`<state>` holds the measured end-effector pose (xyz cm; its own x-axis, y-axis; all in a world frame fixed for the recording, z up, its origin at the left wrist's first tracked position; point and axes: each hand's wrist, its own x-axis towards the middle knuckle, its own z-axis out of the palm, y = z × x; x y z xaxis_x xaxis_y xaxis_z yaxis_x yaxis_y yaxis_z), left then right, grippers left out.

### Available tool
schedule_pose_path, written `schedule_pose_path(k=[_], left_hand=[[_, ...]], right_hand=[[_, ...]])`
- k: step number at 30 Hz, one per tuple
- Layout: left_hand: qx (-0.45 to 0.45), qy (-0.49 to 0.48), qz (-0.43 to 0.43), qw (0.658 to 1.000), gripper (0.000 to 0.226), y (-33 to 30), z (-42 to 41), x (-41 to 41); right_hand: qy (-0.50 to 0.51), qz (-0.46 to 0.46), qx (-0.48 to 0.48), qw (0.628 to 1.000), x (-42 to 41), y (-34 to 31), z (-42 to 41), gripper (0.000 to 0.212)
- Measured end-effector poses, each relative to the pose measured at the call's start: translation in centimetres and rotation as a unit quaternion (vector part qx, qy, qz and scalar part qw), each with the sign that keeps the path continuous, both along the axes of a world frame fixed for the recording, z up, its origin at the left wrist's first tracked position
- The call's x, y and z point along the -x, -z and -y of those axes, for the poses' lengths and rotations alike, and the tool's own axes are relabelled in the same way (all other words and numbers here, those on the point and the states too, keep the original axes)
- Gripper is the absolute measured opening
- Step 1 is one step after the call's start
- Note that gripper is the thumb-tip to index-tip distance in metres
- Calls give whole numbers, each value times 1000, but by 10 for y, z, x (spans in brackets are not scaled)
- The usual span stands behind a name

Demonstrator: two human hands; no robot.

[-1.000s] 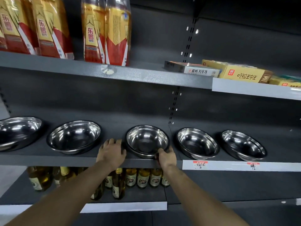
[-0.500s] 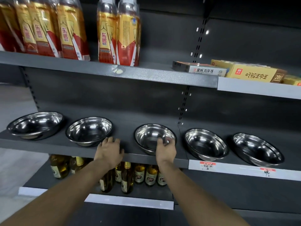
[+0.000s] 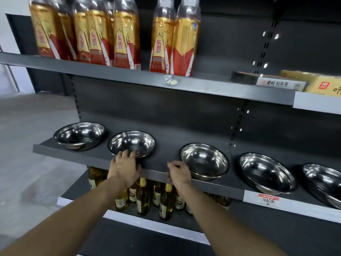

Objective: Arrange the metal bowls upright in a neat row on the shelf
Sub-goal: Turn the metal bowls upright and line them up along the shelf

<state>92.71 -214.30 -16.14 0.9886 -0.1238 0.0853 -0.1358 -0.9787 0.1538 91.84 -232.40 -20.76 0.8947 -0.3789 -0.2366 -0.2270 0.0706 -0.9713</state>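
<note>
Bowls on middle shelf, five upright in a row, both hands at the near edge.

Left hand: fingers curled over the near rim of second bowl from left, grasping it. Right hand: fingers loosely curled at the shelf lip, just left of third bowl; cannot tell if it touches the bowl, nothing visibly held. Leftmost bowl sits farther back, near the shelf's left end. Fourth bowl and fifth bowl to the right, tilted toward camera, fifth cut off by frame edge. Drink bottles and boxes on the shelf above, glass bottles below.
</note>
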Motion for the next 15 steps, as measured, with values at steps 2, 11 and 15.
schedule_pose_path(k=[2, 11, 15], left_hand=[[9, 0, 2, 1000, 60, 1, -12, -10], [14, 31, 7, 999, 60, 4, -81, -72], [18, 68, 11, 997, 55, 6, -103, -100]], right_hand=[[-5, -11, -13, 1000, -9, 0, -14, 27], [8, -22, -15, 1000, -69, -4, -96, 30], [69, -12, 14, 997, -90, 3, -125, 40]])
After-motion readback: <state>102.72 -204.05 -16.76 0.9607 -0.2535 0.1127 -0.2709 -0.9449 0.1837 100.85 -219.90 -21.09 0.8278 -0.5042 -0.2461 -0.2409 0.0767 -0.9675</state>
